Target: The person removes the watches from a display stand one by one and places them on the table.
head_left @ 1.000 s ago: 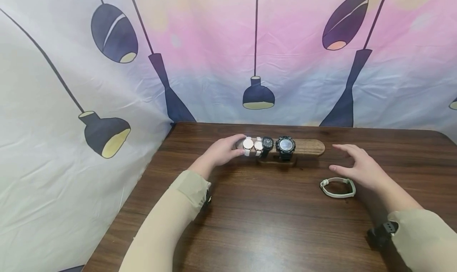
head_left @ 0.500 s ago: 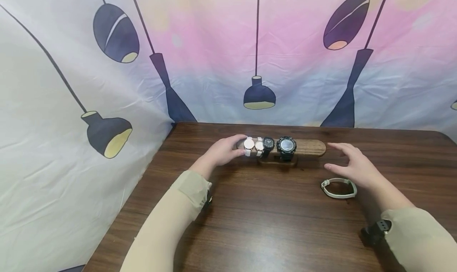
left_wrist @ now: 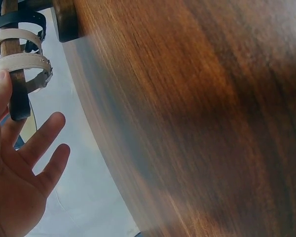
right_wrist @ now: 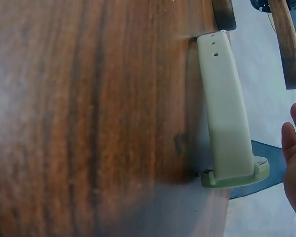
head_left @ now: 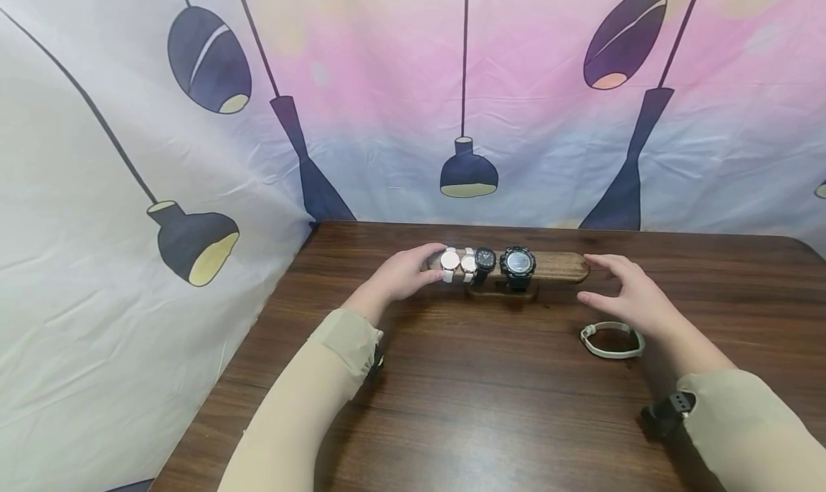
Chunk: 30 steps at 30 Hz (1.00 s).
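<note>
A wooden watch stand (head_left: 558, 267) with a long round-ended bar stands near the table's back. My left hand (head_left: 405, 271) pinches the bar's left end between thumb and forefinger; the other fingers are spread in the left wrist view. Side by side on the bar sit two white-strapped watches (head_left: 449, 260), a square black watch (head_left: 485, 259) and a chunky black digital watch (head_left: 518, 262). At the bar's right end is my right hand (head_left: 635, 298), fingers extended, forefinger at or touching the tip. A pale green watch (right_wrist: 227, 108) with its strap closed lies on the table just below that hand.
The dark wooden table (head_left: 477, 391) ends at a printed cloth (head_left: 400, 155) behind and a pale cloth at the left. Black straps (head_left: 667, 414) sit at the wrists by the sleeve cuffs.
My right hand has moved left, from beside the pale green watch up to the bar's right end. My left hand keeps its grip at the left end.
</note>
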Each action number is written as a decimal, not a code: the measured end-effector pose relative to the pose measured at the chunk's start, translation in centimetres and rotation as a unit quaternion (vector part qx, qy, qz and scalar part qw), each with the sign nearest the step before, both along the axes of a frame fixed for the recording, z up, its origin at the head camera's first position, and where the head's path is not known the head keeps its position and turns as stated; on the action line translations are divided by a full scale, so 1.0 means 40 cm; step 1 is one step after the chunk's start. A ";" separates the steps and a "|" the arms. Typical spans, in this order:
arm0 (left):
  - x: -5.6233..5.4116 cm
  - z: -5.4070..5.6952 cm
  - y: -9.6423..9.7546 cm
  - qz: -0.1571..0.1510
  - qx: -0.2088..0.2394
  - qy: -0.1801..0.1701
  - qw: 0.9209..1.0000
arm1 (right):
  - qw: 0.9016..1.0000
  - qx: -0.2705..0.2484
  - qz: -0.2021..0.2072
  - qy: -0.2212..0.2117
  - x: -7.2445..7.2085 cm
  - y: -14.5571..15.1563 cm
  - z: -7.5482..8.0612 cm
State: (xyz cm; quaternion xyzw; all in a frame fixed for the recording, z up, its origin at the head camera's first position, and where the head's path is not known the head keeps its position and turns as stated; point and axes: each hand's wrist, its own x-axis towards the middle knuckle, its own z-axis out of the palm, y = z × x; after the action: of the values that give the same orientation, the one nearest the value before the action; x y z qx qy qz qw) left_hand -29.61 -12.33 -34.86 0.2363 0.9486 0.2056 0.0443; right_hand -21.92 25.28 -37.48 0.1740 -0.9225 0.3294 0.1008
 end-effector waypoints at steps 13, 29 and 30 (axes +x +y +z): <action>-0.002 -0.003 0.001 -0.004 0.000 0.009 1.000 | 1.000 0.018 0.009 0.001 -0.018 -0.018 0.013; -0.001 -0.003 -0.001 -0.010 -0.004 0.020 1.000 | 0.999 0.013 0.021 0.025 -0.043 -0.036 0.016; -0.001 -0.002 -0.001 -0.010 -0.004 0.020 1.000 | 0.999 0.015 0.022 0.029 -0.044 -0.037 0.015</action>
State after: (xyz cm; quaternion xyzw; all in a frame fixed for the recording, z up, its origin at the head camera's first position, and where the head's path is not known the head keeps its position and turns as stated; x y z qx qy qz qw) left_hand -29.65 -12.38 -34.93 0.2496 0.9477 0.1968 0.0281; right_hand -23.70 23.81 -36.87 0.2051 -0.9199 0.3129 0.1175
